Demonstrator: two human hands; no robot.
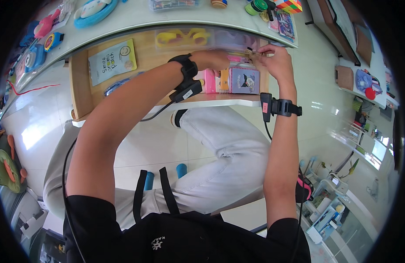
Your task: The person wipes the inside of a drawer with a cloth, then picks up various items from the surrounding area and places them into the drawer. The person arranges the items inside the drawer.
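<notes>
My left hand (213,59) reaches into an open wooden drawer (80,85). Its fingers curl down beside a pink booklet-like item (209,81), and what they touch is hidden. At the drawer's right end, the fingertips of my right hand (277,62) pinch a small brown item (253,55) too small to name. Pink stationery-like pieces (238,59) lie between the hands. Below them sits a lilac notebook (245,80) with a cartoon character on its cover, beside an orange item (224,80). Behind, a clear plastic box (184,46) contains a yellow glasses-shaped thing (182,36).
A patch packet (112,62) and a blue bundle (117,86) lie in the drawer's left part. On the white tabletop (133,16) above are a toy cube (289,5), a green-lidded jar (256,6) and a blue plush ring (95,14). Cables run from both wrist straps.
</notes>
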